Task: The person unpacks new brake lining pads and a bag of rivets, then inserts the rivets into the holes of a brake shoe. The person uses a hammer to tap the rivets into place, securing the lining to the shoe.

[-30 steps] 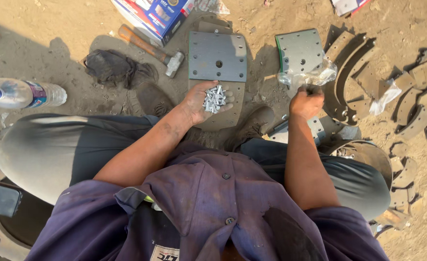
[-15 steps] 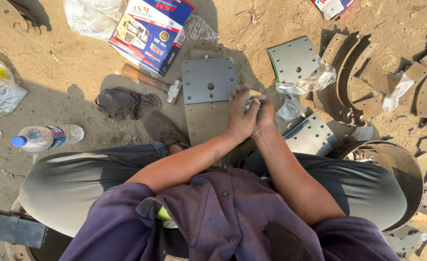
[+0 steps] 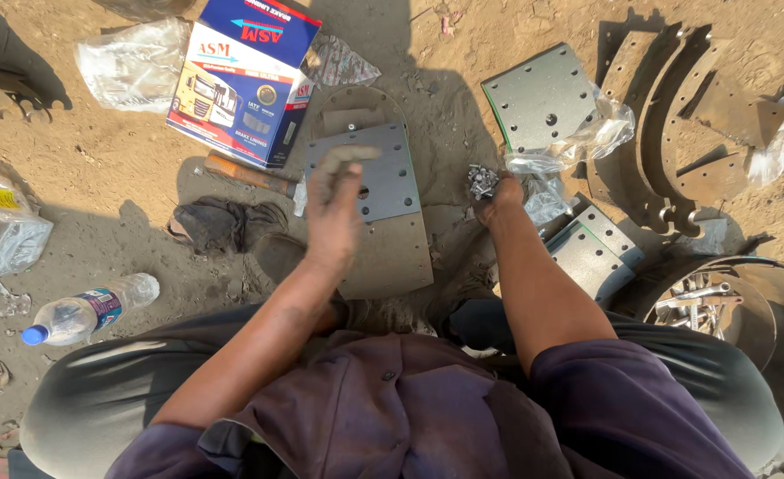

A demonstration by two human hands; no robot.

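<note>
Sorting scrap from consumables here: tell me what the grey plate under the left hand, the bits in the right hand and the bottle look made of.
Grey plate: likely a composite friction lining, matte and dusty, with drilled holes.
Bits in the right hand: probably metal, small, shiny and silvery.
Bottle: clear plastic, see-through wall, blue cap.
The left hand hovers blurred above the plate.

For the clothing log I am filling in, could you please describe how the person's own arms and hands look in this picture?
Both forearms are bare from above the elbow down. The left hand and right hand wear no gloves, rings or watch that I can see, and look dusty and grimy. The faded purple buttoned work shirt has short sleeves; the right sleeve ends above the elbow. The left hand is motion-blurred.
</note>
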